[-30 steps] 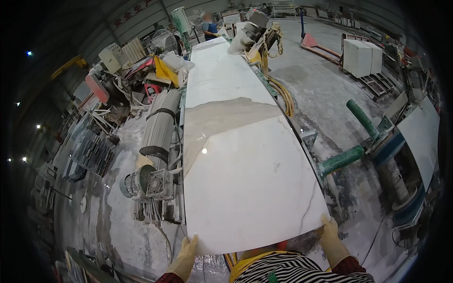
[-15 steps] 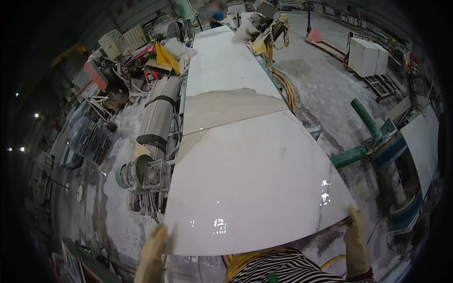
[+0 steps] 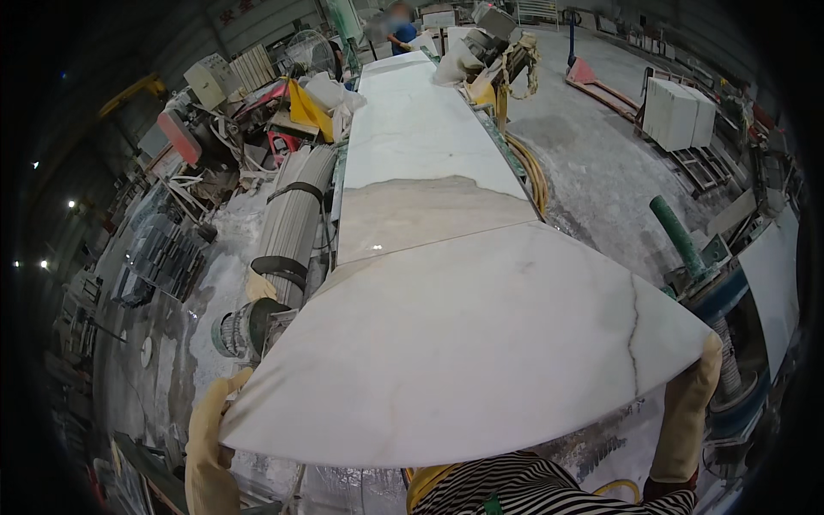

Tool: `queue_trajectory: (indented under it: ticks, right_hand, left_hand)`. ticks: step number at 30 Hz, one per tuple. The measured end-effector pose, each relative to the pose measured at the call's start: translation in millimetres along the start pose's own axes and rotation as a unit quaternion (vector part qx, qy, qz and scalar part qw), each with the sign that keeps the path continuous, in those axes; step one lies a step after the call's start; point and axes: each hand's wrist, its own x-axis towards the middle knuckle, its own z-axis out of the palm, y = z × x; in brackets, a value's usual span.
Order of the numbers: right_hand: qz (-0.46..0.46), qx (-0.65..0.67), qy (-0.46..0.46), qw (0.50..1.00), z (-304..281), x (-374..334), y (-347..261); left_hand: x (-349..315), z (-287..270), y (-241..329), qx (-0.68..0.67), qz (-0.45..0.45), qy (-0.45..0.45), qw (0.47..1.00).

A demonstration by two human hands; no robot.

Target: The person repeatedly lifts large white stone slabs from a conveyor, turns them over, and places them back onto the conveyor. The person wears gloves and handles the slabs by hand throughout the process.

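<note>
A white polished slab [image 3: 481,335], marble-like with a thin dark vein on its right side, spans the space in front of me. My left hand [image 3: 209,446], in a cream glove, grips its near left corner; the fingers lie partly hidden by the edge. At the near right corner my gloved right hand [image 3: 689,403] clasps the slab, the fingertips out of sight below. Beyond a straight seam lies a second white slab [image 3: 421,120] with a beige-grey band, the two edges meeting or nearly so.
Left of the slabs stand a bundled grey ribbed cover [image 3: 296,206] and a motor [image 3: 245,330]. Yellow hoses [image 3: 534,176] run along the right side. Farther right are a green post [image 3: 675,232] and a red pallet jack [image 3: 596,86]. Another person [image 3: 400,34] is at the far end.
The near slab's front edge has come up toward me, and its corners look wider apart. Both hands have risen with it, the left shifting leftward and the right rightward. The bright reflections on it are gone.
</note>
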Motion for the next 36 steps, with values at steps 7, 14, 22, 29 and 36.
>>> queue_trajectory:
  ticks: [7,14,22,29,36]
  right_hand:
    - [0.011,0.028,0.014,0.999,-3.6,4.3,-0.7]
    - [-0.087,0.015,0.006,0.996,18.2,-8.7,5.6]
    - [0.013,0.000,0.037,0.999,16.9,-30.3,-12.6]
    - [0.058,-0.018,0.104,0.993,-26.5,-81.9,1.0]
    - [0.225,-0.145,0.191,0.944,-48.1,-145.7,30.5]
  left_hand:
    - [14.7,-12.9,6.7,0.031,0.052,-0.093,0.994]
    - [7.0,-6.8,19.2,0.040,0.004,-0.050,0.998]
    - [17.6,-22.5,-19.5,0.061,0.063,-0.127,0.988]
    - [-17.7,-12.7,-72.0,-0.010,0.057,-0.128,0.990]
    - [8.3,-25.0,-186.9,0.032,0.087,-0.231,0.968]
